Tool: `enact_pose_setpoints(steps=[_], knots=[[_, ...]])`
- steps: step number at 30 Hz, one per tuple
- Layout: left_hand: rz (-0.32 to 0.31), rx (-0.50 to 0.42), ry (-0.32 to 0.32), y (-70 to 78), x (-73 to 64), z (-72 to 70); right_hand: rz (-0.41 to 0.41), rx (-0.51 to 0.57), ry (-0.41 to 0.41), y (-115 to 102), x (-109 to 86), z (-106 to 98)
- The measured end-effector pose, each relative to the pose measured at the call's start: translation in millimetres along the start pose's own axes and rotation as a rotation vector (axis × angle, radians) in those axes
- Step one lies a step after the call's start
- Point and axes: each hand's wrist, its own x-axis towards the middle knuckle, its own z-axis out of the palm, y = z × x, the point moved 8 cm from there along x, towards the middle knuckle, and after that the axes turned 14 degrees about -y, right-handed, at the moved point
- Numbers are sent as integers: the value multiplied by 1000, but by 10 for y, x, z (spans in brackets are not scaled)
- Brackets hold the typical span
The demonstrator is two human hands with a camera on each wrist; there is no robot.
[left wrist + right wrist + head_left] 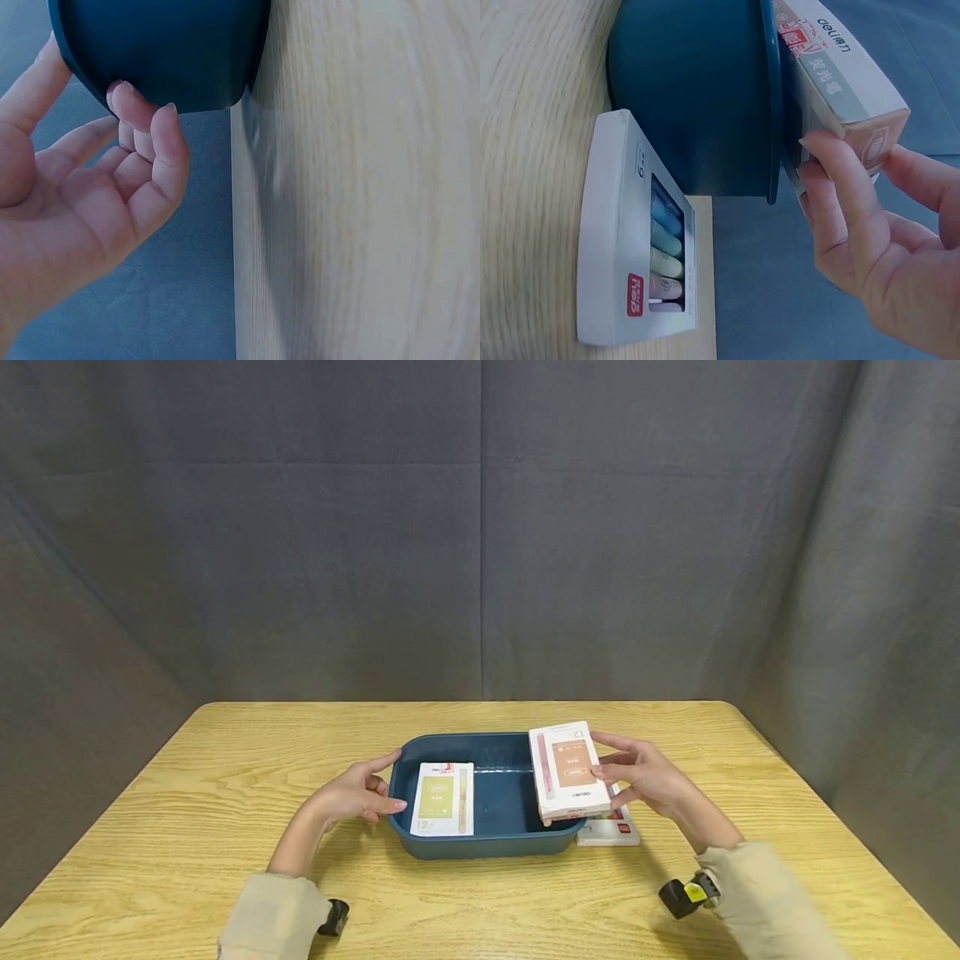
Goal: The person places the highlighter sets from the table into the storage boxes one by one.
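A dark blue plastic basin [495, 846] stands on the table. My left hand [356, 793] grips its left end, thumb over the rim and curled fingers by the outer wall [165, 52]. Flat inside, on the left, lies a white box with a yellow-green panel [438, 799]. My right hand [645, 774] holds a highlighter box [572, 768], white with an orange panel, tilted over the basin's right end. In the right wrist view the thumb and fingers pinch this highlighter box [847, 82] by its end and sides.
On the table beside the basin's right end is a white pen box [611, 225], its window showing several coloured pens. From above it is partly hidden by the highlighter box. A grey curtain [480, 527] hangs behind the wooden table [480, 910].
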Motion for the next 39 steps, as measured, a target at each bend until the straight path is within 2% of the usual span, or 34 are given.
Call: enact_pose_setpoints(steps=[12,24,39], knots=[[0,-4,-1,0,-1,3,7,-11,-12,11,79,88],[-8,6,4,-1,2,-2,17,-83,62,-5,140,126],[-18,6,18,-10,-3,-8,91,-219,135,-1,239,221]])
